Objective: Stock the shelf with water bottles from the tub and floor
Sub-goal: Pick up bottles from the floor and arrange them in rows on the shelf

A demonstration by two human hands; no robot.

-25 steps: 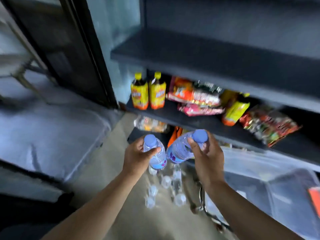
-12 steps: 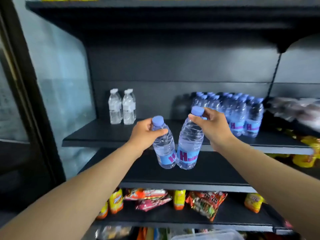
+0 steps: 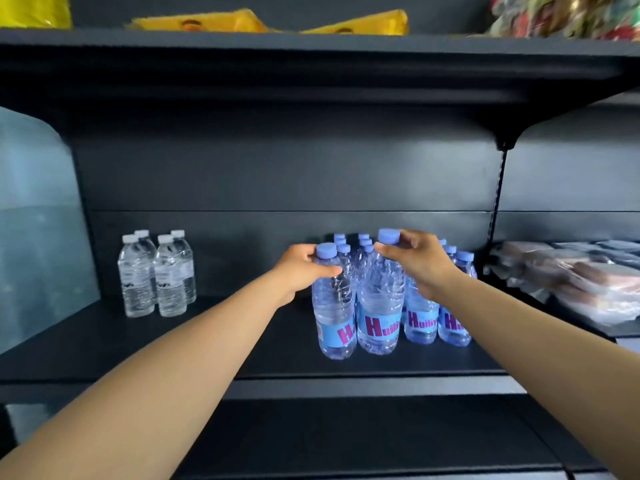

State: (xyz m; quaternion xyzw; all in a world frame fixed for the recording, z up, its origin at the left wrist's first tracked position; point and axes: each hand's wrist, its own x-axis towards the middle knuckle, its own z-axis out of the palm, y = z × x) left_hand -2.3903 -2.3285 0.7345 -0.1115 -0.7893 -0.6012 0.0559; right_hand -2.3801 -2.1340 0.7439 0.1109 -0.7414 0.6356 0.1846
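Two hands are in view, the left hand (image 3: pixel 301 268) and the right hand (image 3: pixel 420 261), and each grips one blue-capped water bottle: the left bottle (image 3: pixel 332 306) and the right bottle (image 3: pixel 381 299). Behind them stands a cluster of blue-capped bottles (image 3: pixel 450 306); at least nine more caps show, the rest hidden. To the left are four white-capped bottles (image 3: pixel 157 275). Two shelves (image 3: pixel 104 337) show, with two yellow packets (image 3: pixel 207 24) on the upper.

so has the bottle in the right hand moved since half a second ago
Yes. The bottle held by the right hand hung in front of the shelf edge before; now it has gone forward, standing on the shelf beside the blue-capped row.
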